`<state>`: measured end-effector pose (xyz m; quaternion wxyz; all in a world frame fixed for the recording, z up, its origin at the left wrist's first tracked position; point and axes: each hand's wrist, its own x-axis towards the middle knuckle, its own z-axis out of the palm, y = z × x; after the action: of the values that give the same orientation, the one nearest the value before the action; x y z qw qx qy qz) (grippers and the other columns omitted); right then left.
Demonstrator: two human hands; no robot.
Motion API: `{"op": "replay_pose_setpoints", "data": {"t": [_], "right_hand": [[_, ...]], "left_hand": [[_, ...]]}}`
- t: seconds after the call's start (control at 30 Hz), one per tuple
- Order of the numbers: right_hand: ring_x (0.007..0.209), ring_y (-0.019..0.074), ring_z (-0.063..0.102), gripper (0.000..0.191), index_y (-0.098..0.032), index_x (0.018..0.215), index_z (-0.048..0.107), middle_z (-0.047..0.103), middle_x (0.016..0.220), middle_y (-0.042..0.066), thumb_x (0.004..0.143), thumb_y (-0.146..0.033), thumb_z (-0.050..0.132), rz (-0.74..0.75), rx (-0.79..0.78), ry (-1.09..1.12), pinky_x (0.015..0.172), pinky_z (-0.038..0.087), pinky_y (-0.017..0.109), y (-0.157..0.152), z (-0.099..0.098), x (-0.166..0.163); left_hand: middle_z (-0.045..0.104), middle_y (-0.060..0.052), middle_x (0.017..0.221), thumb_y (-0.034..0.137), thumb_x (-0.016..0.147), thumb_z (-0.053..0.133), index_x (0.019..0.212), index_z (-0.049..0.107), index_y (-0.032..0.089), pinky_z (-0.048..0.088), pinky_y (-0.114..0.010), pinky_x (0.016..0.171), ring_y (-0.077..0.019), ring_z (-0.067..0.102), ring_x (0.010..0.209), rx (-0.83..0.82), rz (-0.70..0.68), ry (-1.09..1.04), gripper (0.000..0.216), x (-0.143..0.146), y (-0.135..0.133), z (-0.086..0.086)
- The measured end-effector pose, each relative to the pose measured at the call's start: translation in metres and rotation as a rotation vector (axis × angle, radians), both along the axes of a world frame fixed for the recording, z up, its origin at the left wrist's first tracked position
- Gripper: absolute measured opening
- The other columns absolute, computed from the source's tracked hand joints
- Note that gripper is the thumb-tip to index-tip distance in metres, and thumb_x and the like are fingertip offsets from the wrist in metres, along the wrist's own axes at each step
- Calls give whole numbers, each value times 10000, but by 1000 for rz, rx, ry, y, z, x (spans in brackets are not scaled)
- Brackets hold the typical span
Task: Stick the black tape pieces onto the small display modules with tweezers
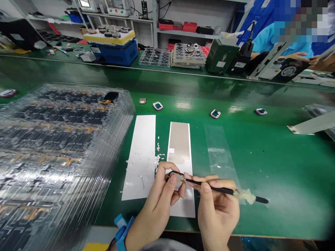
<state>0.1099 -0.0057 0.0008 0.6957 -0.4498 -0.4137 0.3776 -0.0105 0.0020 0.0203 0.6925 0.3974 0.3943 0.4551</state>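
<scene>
Two hands curl inward: left hand [154, 204] grips one square module [177, 182], right hand [217, 211] pinches one black pick [211, 188] (cloth-wrapped) against it. Four pink-rimmed modules [157, 106] lie beyond.

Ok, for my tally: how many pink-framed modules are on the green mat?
4: a pink-framed module far left, past the clear trays; then three in a row rightward. The trays may hide more.
</scene>
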Motion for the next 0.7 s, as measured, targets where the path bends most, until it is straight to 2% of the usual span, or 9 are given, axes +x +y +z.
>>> {"op": "replay_pose_setpoints", "data": {"t": [0.27,0.4,0.53,0.63,0.7], "right_hand": [[875,191,734,121,-255,925,530,649,862,29,945,-136,543,4,-3,5,666,647,304,1,-2,-1],[798,182,747,74,-258,937,549,644,879,22,947,-184,555,62,-50,47,601,649,277,2,-2,1],[808,182,763,55,-255,930,547,663,904,1,951,-209,569,10,-101,111,686,666,310,1,5,18],[866,212,766,122,-241,916,551,673,917,6,894,-186,659,-45,-142,31,770,661,330,-2,7,44],[861,215,768,138,-231,918,582,667,915,14,866,-165,691,10,-193,-76,787,655,313,-6,3,62]], "left_hand": [[548,35,746,410,1055,377,993,436,236,353,-165,534,-64,411,566,39,51,-8,194,4,0,-7],[498,56,683,412,1029,449,955,407,241,346,-173,531,-86,445,596,62,96,55,191,3,0,-14],[445,78,658,330,1011,497,924,384,243,349,-194,535,-93,424,567,41,131,165,167,2,1,-18],[473,69,660,311,1015,478,916,385,245,364,-225,574,-113,462,600,67,36,265,151,1,0,-16],[526,45,695,333,1029,438,920,401,245,361,-249,585,-128,485,622,128,-87,354,146,1,0,-11]]}}
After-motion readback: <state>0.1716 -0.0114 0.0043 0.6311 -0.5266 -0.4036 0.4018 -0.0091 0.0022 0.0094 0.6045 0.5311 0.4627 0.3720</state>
